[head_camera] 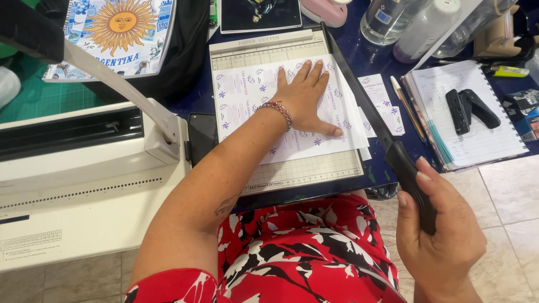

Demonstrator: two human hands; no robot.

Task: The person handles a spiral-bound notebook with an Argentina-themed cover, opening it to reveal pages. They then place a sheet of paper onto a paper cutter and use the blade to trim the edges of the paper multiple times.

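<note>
From the head camera, the left hand (305,96) lies flat with fingers spread, pressing a printed sheet (264,106) onto the paper cutter (306,171). The right hand (441,227) is clenched around the black handle of the blade arm (359,95), which is raised along the sheet's right edge. Good practice here, I judge: keep the thumb clear of the blade line, press firmly, and lower the arm in one smooth stroke.

Home craft desk: paper cutter (314,168), binding machine (84,185), notebooks (477,118)
</note>
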